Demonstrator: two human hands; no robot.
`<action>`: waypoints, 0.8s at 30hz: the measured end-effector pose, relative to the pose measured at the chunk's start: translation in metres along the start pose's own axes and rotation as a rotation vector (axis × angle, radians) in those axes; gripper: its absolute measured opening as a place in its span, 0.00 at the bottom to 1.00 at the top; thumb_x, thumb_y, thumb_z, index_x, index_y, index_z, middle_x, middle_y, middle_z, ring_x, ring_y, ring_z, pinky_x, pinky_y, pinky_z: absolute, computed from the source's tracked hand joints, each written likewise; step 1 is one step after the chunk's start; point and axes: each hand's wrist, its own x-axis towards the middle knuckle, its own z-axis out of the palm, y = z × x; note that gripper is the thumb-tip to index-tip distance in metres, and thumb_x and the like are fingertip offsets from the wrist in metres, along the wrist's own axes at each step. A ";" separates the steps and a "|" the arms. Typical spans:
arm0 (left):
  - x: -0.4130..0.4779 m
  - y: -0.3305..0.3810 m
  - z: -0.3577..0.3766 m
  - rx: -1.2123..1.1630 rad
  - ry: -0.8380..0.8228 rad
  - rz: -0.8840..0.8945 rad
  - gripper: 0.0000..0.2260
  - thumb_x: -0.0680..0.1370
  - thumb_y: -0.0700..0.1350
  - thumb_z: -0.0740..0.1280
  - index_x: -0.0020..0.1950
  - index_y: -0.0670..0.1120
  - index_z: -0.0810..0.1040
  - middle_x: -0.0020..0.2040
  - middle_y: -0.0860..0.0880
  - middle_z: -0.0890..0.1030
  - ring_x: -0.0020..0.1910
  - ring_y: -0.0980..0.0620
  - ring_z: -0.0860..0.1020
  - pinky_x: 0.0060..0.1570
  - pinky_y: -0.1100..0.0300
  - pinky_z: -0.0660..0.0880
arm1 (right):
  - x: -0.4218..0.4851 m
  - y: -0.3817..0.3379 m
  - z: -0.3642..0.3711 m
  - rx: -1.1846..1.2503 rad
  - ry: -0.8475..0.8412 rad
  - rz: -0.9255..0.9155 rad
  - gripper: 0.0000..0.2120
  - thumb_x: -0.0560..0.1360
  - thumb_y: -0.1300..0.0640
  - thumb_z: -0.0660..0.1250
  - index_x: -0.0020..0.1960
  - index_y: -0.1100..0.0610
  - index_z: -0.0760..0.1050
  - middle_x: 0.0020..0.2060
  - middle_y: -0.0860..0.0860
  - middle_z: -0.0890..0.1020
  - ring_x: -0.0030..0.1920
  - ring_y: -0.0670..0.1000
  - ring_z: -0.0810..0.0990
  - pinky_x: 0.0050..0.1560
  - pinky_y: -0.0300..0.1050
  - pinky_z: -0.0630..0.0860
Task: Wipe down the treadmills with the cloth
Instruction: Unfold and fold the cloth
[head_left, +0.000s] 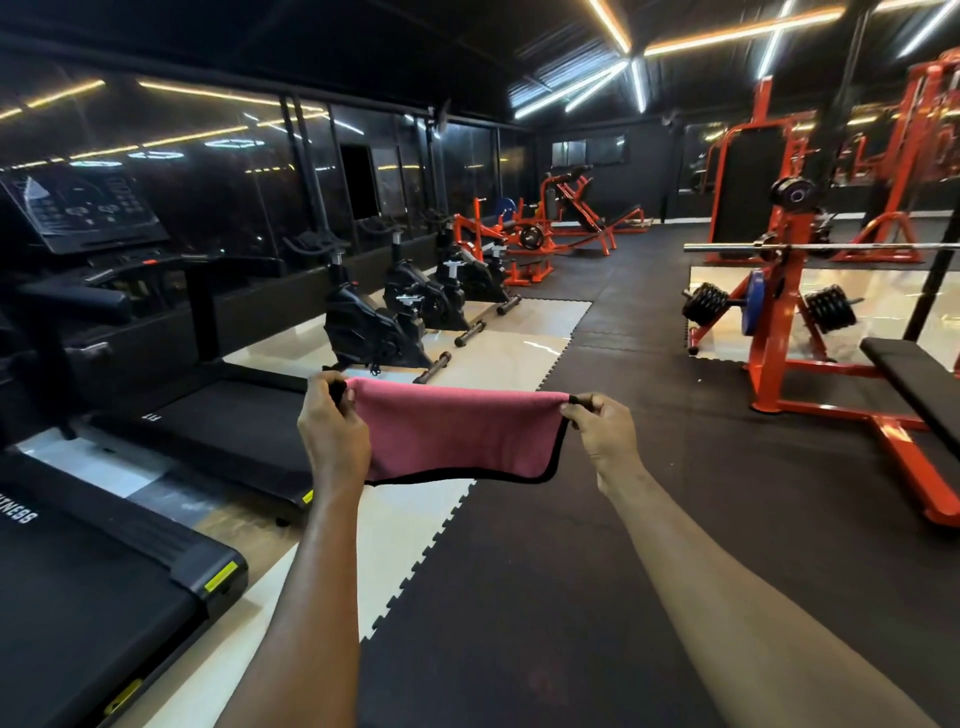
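The pink cloth is held spread in the air, right of the near treadmill and clear of it, one top corner pinched in the grip of the left hand and one in the right hand, so from so slight a pinch it could be dropped.

The pink cloth at mid-frame is trimmed with a thin black border along its lower and right edges. The black treadmill in the lower left bears yellow-green labels on its rear corner and white lettering on its side rail; the second black treadmill behind it shows a small yellow-green tag too. Across the floor, black rubber floor mats meet glossy cream floor tiles in a jigsaw-toothed edge. At right, orange-red steel weight frames carry black plates and one blue weight plate. White and amber light strips cross the black ceiling.
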 end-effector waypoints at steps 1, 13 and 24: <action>0.001 -0.001 -0.001 0.000 -0.020 0.014 0.07 0.80 0.33 0.64 0.57 0.40 0.76 0.52 0.41 0.81 0.49 0.47 0.77 0.52 0.59 0.71 | 0.000 0.000 -0.001 0.037 0.019 -0.014 0.08 0.73 0.62 0.74 0.39 0.52 0.81 0.35 0.47 0.82 0.40 0.48 0.77 0.47 0.47 0.75; -0.023 0.011 0.008 -0.219 0.008 -0.035 0.07 0.80 0.42 0.58 0.53 0.42 0.74 0.41 0.48 0.77 0.39 0.49 0.74 0.40 0.52 0.68 | -0.014 -0.017 0.001 0.142 0.248 -0.126 0.13 0.77 0.63 0.61 0.35 0.53 0.66 0.31 0.46 0.70 0.32 0.44 0.66 0.34 0.42 0.63; -0.022 0.019 0.022 0.292 -0.302 -0.473 0.11 0.81 0.47 0.65 0.59 0.43 0.79 0.58 0.37 0.80 0.59 0.35 0.78 0.56 0.49 0.75 | -0.011 -0.009 0.011 -0.356 0.118 -0.017 0.08 0.79 0.57 0.70 0.55 0.61 0.77 0.51 0.59 0.84 0.53 0.58 0.82 0.54 0.46 0.75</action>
